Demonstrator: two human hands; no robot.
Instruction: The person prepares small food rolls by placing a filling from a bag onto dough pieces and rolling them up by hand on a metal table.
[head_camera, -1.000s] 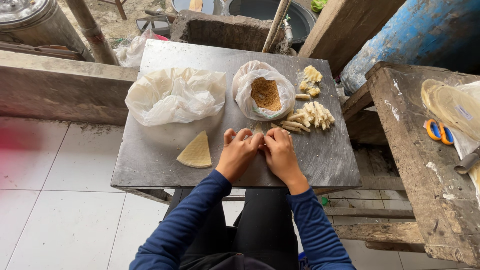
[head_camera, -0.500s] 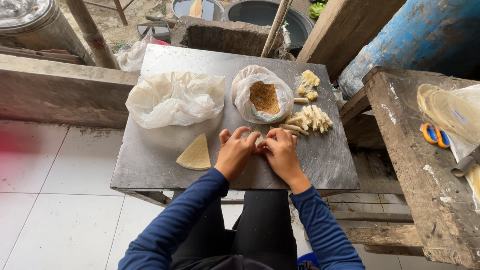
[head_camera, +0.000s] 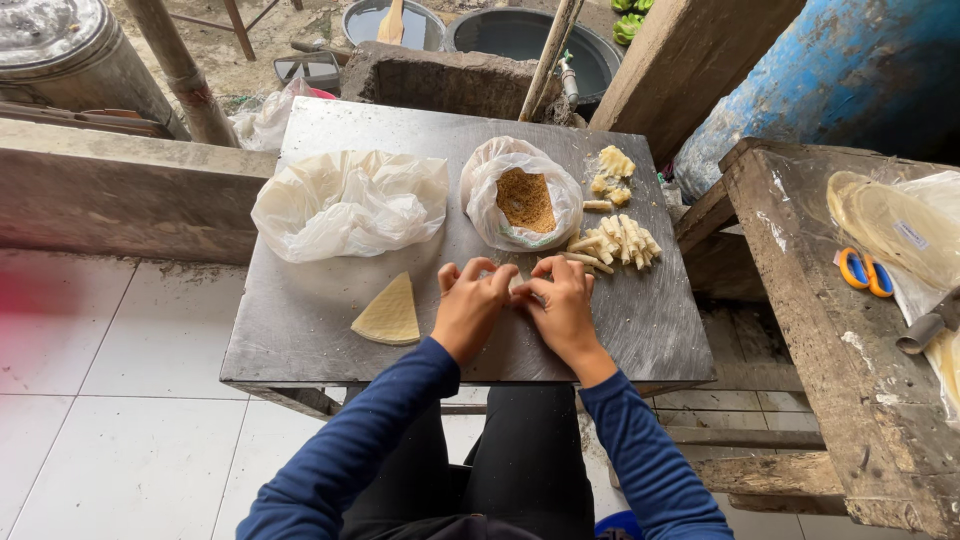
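Note:
My left hand (head_camera: 470, 308) and my right hand (head_camera: 561, 310) meet on the metal table (head_camera: 300, 330), fingers curled together around a small pale wrapper piece (head_camera: 518, 287) that is mostly hidden under them. A fan-shaped stack of pale wrappers (head_camera: 389, 314) lies just left of my left hand. Beyond my fingers stands an open plastic bag of brown filling (head_camera: 524, 198). A pile of finished pale rolls (head_camera: 617, 240) lies right of the bag, close to my right hand.
A large crumpled white plastic bag (head_camera: 348, 200) sits at the table's left. Small yellow pieces (head_camera: 612, 175) lie at the far right corner. A wooden bench (head_camera: 830, 360) on the right carries round wrappers (head_camera: 890, 225) and orange-handled scissors (head_camera: 862, 270). Basins and a blue drum (head_camera: 830, 70) stand behind.
My hands stay together at the same spot on the table, fingers shifting slightly over the wrapper. Nothing else has moved.

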